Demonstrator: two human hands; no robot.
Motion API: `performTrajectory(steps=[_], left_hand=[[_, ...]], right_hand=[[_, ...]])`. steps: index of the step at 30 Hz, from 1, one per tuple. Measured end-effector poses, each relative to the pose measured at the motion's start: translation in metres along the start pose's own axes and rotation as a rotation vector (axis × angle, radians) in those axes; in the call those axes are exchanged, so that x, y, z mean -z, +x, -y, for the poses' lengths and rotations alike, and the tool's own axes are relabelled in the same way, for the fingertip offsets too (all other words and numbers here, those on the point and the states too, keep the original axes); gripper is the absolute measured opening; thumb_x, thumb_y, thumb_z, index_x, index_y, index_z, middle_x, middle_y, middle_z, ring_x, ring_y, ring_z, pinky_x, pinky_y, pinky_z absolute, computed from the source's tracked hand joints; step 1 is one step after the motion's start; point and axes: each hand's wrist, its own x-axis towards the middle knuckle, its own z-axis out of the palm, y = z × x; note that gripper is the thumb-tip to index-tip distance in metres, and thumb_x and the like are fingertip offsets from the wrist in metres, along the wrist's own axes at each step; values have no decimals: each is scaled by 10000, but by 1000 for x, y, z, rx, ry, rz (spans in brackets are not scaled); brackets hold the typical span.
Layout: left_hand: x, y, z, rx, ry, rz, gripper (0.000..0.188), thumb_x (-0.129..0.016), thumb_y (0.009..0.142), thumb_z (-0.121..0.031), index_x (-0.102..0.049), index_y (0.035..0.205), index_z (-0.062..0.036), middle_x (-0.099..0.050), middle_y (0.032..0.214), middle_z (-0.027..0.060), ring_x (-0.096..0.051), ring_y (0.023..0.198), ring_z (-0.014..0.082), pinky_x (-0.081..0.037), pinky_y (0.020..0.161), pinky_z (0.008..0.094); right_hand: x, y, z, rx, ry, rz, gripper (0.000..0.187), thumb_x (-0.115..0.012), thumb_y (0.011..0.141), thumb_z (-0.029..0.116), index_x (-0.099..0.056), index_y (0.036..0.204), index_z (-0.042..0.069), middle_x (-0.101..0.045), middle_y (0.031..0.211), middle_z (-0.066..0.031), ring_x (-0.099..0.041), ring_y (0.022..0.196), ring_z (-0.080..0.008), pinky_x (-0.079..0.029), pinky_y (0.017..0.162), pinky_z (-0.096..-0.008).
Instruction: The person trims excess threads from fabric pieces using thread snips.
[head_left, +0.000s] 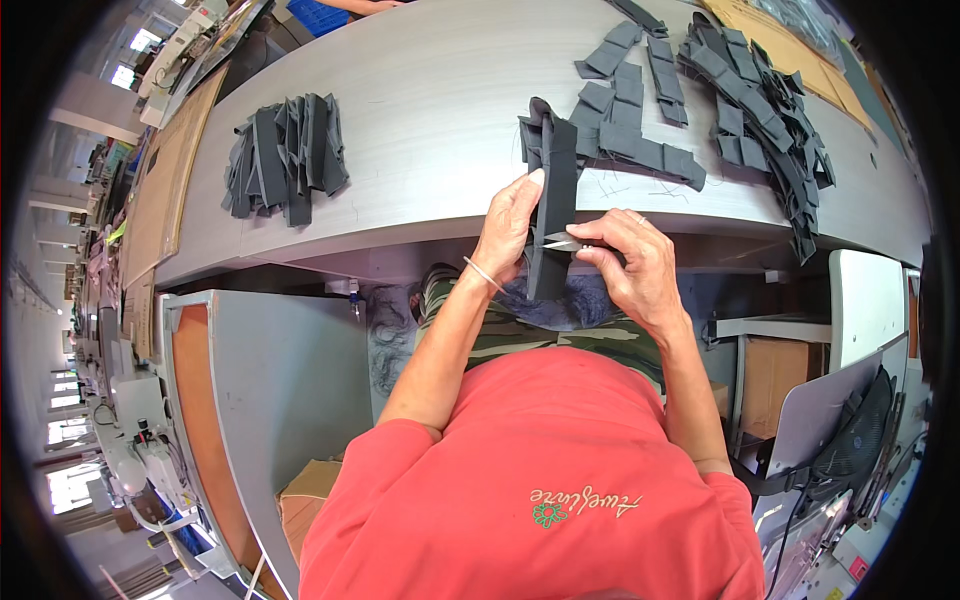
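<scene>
My left hand [507,225] is closed on a dark grey sewn fabric strip [558,185], which hangs upright at the table's front edge. Its lower end reaches below the tabletop. Small metal thread snips [562,242] are pinched in my right hand [635,262]. Their pointed blades lie against the strip's right side, just below my left thumb. Whether a thread is between the blades is too small to tell. Past the strip, several folded grey fabric pieces [640,150] lie spread on the table, with loose thread ends near them.
A bundle of grey strips [285,160] lies on the table [420,100] to the left. A larger heap [760,110] at the right hangs over the front edge. Brown cardboard [815,55] lies behind that heap. Below, a grey cabinet [280,380] stands at my left.
</scene>
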Motion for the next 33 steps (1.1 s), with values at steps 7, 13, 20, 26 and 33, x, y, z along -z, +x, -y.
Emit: performTrajectory(steps=[7,13,20,26,33], left_hand=[[3,-1,1,46,30,70,346,-490,979,-351,-602,1032,-27,-587,841,-18,-524,735,40,-451,640,207],[0,-8,-4,113,43,97,338,-514,969,-351,-601,1011,-28,-589,821,-14,-529,699,37,-461,592,201],[2,-14,-20,250,39,122,338,-527,959,-367,-617,998,-44,-601,813,-20,-546,669,33,-460,565,188],[-3,-21,-26,386,148,310,444,-506,950,-436,-590,1118,-35,-625,841,6,-569,669,46,-476,552,209],[44,-7,-12,155,-837,526,998,-397,707,-840,-474,1280,-28,-551,1187,258,-581,959,333,-471,868,481]], right_hand=[[-3,1,2,47,8,65,253,-697,668,7,-681,913,65,-594,734,-71,-557,704,-250,-444,675,-334],[0,1,6,138,-168,135,252,-688,670,6,-679,911,78,-576,728,-57,-547,704,-250,-435,671,-337],[15,4,-3,-206,211,-108,316,-703,741,56,-641,1051,64,-609,870,-69,-552,734,-193,-462,715,-299],[23,19,-15,-354,61,-117,401,-729,765,203,-624,1133,84,-589,925,-61,-560,833,-194,-456,773,-310],[2,13,-24,-665,1231,-312,134,-697,841,110,-566,822,92,-479,643,65,-310,465,-8,-238,410,-195]])
